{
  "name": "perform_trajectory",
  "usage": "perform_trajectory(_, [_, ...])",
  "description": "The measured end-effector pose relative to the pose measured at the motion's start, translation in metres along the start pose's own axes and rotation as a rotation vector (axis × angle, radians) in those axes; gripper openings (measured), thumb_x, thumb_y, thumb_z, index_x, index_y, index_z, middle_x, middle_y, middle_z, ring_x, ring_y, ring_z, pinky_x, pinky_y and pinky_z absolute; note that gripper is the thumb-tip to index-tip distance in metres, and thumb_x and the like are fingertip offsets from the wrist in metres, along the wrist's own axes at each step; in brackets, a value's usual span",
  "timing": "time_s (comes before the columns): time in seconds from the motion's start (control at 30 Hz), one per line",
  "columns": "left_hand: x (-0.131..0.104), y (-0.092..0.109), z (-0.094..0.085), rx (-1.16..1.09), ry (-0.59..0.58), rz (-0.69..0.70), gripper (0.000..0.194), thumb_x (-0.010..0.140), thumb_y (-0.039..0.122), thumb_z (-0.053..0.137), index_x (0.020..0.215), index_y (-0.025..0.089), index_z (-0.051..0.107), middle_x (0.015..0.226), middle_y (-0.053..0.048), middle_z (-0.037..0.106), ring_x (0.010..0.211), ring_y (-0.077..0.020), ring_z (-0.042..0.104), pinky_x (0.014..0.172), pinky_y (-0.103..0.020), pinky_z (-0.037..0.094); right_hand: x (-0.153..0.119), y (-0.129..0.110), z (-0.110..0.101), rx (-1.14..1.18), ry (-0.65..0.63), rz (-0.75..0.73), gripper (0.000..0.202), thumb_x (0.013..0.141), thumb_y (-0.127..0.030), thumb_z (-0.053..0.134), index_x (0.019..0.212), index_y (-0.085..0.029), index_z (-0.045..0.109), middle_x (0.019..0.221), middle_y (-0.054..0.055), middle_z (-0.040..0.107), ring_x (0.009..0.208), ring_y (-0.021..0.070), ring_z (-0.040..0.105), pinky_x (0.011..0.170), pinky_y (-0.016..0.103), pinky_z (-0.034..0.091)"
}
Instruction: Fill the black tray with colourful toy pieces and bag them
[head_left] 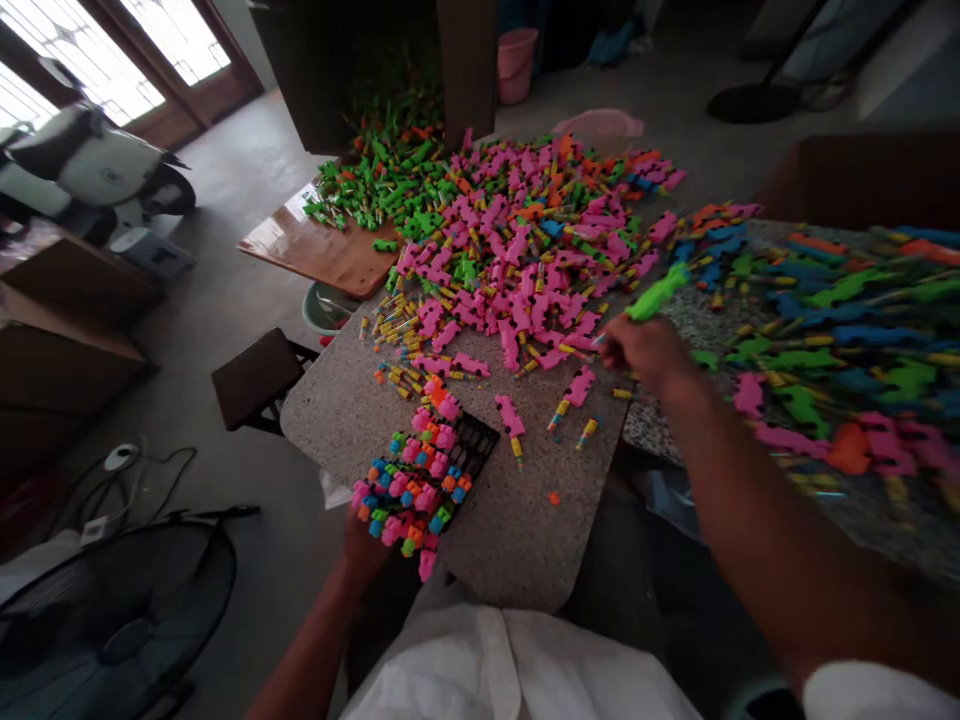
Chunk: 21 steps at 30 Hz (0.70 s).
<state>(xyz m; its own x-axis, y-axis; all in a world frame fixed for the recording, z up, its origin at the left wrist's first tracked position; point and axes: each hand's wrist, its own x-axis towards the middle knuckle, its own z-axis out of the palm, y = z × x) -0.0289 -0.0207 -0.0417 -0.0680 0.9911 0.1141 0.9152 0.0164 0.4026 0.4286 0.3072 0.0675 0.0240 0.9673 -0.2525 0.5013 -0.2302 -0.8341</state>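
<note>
My right hand (pixel 645 347) is raised over the right side of the speckled table (pixel 555 545), fingers closed round a green car-shaped toy stick (pixel 660 292). Its green body sticks up above the fist and a pale tip shows below. Down at the near left table edge, my left hand (pixel 365 545) grips a black grid tray (pixel 474 445); most of its fingers are hidden beneath. Pink, orange, blue and green small toy pieces (pixel 409 480) stand packed across much of this tilted tray. Close to it lie loose pink car-shaped sticks (pixel 509 415) with yellow ends.
A big heap of pink car-shaped sticks (pixel 517 250) covers the table's far part; green ones (pixel 375 180) spill from a dark box (pixel 469 70). Blue and green ones (pixel 862 335) cover the right-hand table. A stool (pixel 259 372) and a fan (pixel 127 630) stand left.
</note>
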Motion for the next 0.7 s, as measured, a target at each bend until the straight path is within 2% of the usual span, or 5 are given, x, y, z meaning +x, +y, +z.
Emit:
perform_trajectory(0.13, [-0.001, 0.005, 0.001, -0.028, 0.045, 0.015, 0.021, 0.090, 0.046, 0.060, 0.077, 0.030, 0.063, 0.082, -0.006, 0.073, 0.087, -0.0294, 0.068, 0.087, -0.048, 0.061, -0.114, -0.018, 0.079, 0.281, -0.259, -0.034, 0.027, 0.091, -0.045, 0.061, 0.107, -0.024, 0.068, 0.073, 0.003, 0.071, 0.056, 0.0213, 0.065, 0.053, 0.033, 0.054])
perform_trajectory(0.2, [0.000, 0.007, 0.000, -0.034, 0.065, 0.042, 0.023, 0.090, 0.048, 0.062, 0.077, 0.029, 0.064, 0.082, -0.006, 0.074, 0.087, -0.0288, 0.069, 0.085, -0.046, 0.060, -0.140, -0.021, 0.114, 0.301, -0.377, -0.049, 0.029, 0.091, -0.046, 0.063, 0.109, -0.024, 0.069, 0.076, 0.002, 0.073, 0.060, 0.0209, 0.068, 0.055, 0.032, 0.055])
perform_trajectory(0.3, [0.002, 0.012, -0.003, -0.043, 0.082, 0.085, 0.026, 0.091, 0.048, 0.062, 0.075, 0.028, 0.064, 0.078, -0.006, 0.071, 0.082, -0.0273, 0.068, 0.079, -0.043, 0.059, -0.148, -0.019, 0.151, 0.273, -0.499, -0.081, 0.027, 0.093, -0.043, 0.063, 0.112, -0.025, 0.070, 0.090, 0.003, 0.077, 0.073, 0.0218, 0.074, 0.065, 0.032, 0.058])
perform_trajectory(0.53, [0.009, 0.023, -0.007, -0.018, 0.101, 0.135, 0.036, 0.100, 0.047, 0.055, 0.070, 0.027, 0.062, 0.072, -0.006, 0.068, 0.076, -0.0251, 0.067, 0.072, -0.039, 0.053, -0.147, -0.019, 0.171, -0.051, -0.475, -0.388, 0.016, 0.100, -0.028, 0.057, 0.095, -0.022, 0.071, 0.093, 0.004, 0.077, 0.088, 0.0226, 0.071, 0.078, 0.030, 0.051])
perform_trajectory(0.7, [0.009, 0.021, -0.005, -0.021, 0.188, 0.221, 0.035, 0.102, 0.042, 0.054, 0.072, 0.026, 0.061, 0.072, -0.005, 0.069, 0.074, -0.0231, 0.065, 0.071, -0.037, 0.050, -0.155, -0.029, 0.166, -0.252, -0.503, -0.373, 0.014, 0.098, -0.018, 0.061, 0.102, -0.023, 0.072, 0.095, 0.004, 0.079, 0.093, 0.0247, 0.072, 0.074, 0.027, 0.046])
